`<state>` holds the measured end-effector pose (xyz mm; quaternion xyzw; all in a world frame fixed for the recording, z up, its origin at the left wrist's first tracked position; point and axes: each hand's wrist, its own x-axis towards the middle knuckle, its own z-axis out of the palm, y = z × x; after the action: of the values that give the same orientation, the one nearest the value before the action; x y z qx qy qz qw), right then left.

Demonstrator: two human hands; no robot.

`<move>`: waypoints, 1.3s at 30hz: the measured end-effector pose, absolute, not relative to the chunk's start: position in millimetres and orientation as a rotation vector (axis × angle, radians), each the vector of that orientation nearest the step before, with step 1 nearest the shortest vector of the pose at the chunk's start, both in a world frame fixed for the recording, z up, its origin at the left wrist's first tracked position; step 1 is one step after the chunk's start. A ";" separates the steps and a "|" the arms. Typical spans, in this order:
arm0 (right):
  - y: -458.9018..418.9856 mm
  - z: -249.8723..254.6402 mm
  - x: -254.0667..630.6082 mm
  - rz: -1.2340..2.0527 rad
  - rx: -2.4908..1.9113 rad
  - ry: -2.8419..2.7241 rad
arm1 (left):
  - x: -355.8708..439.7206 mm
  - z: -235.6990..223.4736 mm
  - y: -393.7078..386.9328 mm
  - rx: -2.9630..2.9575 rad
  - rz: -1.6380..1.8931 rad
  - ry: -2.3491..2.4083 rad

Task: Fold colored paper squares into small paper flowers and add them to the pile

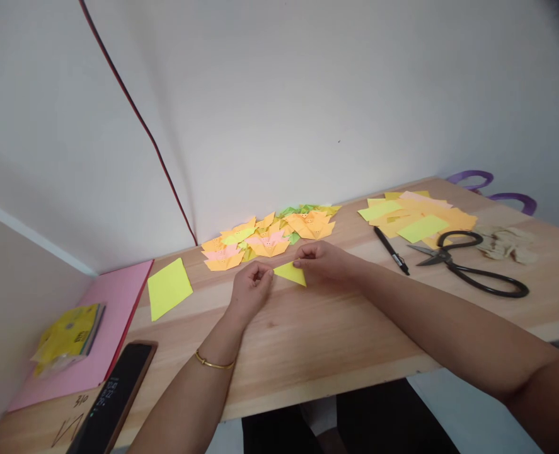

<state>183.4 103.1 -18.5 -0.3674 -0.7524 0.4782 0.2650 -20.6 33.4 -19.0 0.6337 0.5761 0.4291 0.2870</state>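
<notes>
Between my two hands is a small yellow piece of folded paper, shaped like a triangle with one point toward me. My left hand pinches its left corner between thumb and fingers. At the upper right edge, my right hand grips it the same way, fingers curled in. Just beyond the hands lies a heap of folded paper figures in orange, pink, yellow and green, some with small drawn marks. A flat yellow sheet rests on the table to the left of my left hand.
Loose coloured paper sheets, a black pen, black-handled scissors and crumpled whitish gloves lie at right. Purple handles show past the edge. At left are a phone, a pink folder and a yellow packet.
</notes>
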 end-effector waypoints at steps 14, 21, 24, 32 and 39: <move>103.8 -18.6 187.0 1.157 -0.997 -2.159 | -20.4 -18.0 32.4 1.671 1.052 1.572; 103.3 -14.6 192.4 1.157 -1.078 -2.284 | -17.9 -17.9 31.3 1.650 1.000 1.545; 103.0 -10.2 195.7 1.170 -1.061 -2.282 | -19.7 -17.1 31.1 1.609 0.971 1.483; 97.7 -9.4 190.8 1.149 -0.989 -2.372 | -18.2 -17.5 30.4 1.682 0.949 1.334; 91.5 -14.7 183.5 1.149 -0.873 -2.401 | -12.0 -24.6 29.3 1.767 0.826 1.380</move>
<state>183.5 91.5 -14.7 -0.3072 -0.8448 0.4041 0.1693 -12.0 29.3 -24.6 0.6880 0.5370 0.3214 0.3674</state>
